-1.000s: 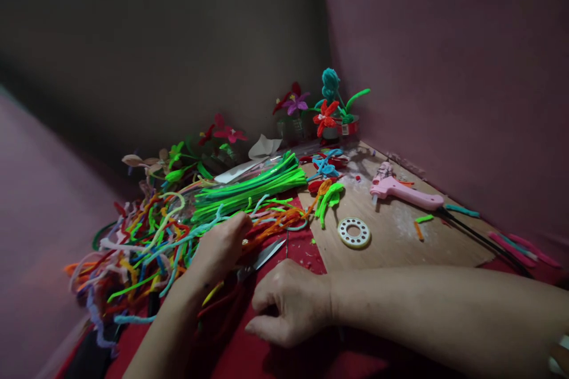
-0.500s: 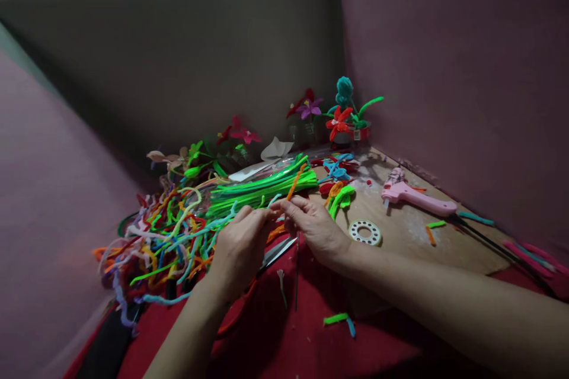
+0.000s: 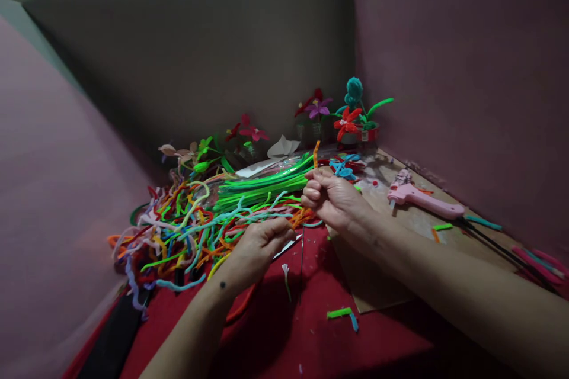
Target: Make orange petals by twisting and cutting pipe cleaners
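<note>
My right hand (image 3: 332, 196) is closed, pinching a short orange pipe cleaner (image 3: 316, 154) that stands up above the fingertips. My left hand (image 3: 264, 243) is lower and to the left, apart from the right one, its fingers curled together; whatever they may hold is hidden. Beneath the left hand lie scissors, with a blade (image 3: 290, 245) and part of a red handle (image 3: 243, 307) showing. On the red cloth (image 3: 311, 343) close by are a thin stem with a white tip (image 3: 285, 278) and a dark thin wire (image 3: 303, 266).
Tangled colourful pipe cleaners (image 3: 178, 231) heap on the left, with a green bundle (image 3: 267, 183) behind. A pink glue gun (image 3: 422, 198) rests on a brown board (image 3: 377, 278) at right. Pipe-cleaner flowers (image 3: 347, 121) stand along the back. Green and blue scraps (image 3: 340, 312) lie in front.
My hands have parted: the right rose and moved right with the orange pipe cleaner, while the left dropped slightly. The view has shifted a little, and my right arm now covers the white disc.
</note>
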The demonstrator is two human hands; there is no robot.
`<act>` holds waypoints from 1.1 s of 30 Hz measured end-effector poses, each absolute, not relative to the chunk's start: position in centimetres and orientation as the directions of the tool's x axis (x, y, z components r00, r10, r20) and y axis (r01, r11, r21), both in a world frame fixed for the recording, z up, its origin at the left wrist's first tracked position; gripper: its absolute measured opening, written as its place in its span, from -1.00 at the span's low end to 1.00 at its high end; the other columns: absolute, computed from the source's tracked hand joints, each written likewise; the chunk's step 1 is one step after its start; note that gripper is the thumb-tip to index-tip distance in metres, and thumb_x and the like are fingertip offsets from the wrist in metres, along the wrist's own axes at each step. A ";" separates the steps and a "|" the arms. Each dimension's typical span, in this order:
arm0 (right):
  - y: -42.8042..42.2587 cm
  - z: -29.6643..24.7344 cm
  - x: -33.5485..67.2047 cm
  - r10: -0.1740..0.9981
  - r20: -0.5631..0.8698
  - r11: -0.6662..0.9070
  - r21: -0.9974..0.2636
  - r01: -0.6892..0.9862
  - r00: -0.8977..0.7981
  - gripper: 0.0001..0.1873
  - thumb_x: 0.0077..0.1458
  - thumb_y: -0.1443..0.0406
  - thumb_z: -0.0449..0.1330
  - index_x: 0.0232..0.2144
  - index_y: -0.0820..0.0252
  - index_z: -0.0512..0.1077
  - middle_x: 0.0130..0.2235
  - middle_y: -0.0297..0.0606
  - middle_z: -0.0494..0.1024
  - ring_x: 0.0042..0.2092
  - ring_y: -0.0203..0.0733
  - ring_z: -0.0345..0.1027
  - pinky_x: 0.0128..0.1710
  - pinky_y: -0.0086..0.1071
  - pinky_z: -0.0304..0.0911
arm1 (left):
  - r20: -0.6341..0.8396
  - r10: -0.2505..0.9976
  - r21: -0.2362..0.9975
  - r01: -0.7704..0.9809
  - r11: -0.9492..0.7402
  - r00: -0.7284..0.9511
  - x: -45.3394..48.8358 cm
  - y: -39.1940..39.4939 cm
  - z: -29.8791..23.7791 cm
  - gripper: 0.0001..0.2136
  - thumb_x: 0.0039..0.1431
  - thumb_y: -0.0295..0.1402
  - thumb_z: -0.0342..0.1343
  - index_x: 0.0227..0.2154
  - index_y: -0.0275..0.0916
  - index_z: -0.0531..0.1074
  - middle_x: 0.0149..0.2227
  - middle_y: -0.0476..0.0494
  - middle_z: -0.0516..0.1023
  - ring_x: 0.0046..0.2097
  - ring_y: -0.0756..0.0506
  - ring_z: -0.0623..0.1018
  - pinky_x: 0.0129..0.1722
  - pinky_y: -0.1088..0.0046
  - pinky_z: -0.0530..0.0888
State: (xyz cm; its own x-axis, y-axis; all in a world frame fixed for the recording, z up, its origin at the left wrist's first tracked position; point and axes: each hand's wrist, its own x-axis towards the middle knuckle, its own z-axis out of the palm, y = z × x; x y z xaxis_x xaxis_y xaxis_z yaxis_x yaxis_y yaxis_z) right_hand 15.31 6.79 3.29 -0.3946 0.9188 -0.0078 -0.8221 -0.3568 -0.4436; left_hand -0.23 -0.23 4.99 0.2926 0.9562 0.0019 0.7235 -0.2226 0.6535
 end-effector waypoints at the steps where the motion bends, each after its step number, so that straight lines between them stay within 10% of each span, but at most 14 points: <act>1: 6.8 3.5 15.5 0.915 -0.016 -0.367 -0.443 -0.818 -0.402 -0.79 0.11 0.50 -0.05 -0.54 0.26 0.23 -0.70 -0.50 0.10 -0.70 -0.51 -0.03 -0.69 -0.59 -0.09 | -0.012 0.958 0.653 0.728 -0.210 0.288 0.2 -0.3 5.0 -0.76 0.13 -0.25 -0.09 -0.54 -0.27 0.33 -0.55 0.04 0.22 -0.48 0.04 0.23 -0.48 0.55 0.20; 19: 8.3 4.4 17.7 0.961 0.016 -0.223 -0.549 -0.805 -0.276 -0.88 0.08 0.42 0.01 -0.47 0.29 0.29 -0.75 -0.59 -0.07 -0.73 -0.51 -0.28 -0.73 -0.57 -0.29 | 0.029 0.931 0.512 0.794 -0.328 0.365 -0.6 -0.5 4.1 -0.74 0.15 -0.26 -0.12 -0.57 -0.25 0.27 -0.57 0.06 0.23 -0.49 0.05 0.19 -0.48 0.58 0.17; 33: 8.9 4.9 18.8 0.971 0.026 -0.203 -0.450 -0.870 -0.239 -0.86 0.15 0.34 0.03 -0.42 0.21 0.35 -0.78 -0.62 -0.19 -0.71 -0.46 -0.41 -0.73 -0.51 -0.36 | 0.144 0.983 0.880 0.468 -0.076 -0.112 -6.1 0.8 6.4 -0.82 -0.09 -0.25 0.19 -0.53 -0.29 0.45 -0.65 0.06 0.30 -0.59 0.10 0.25 -0.61 0.63 0.20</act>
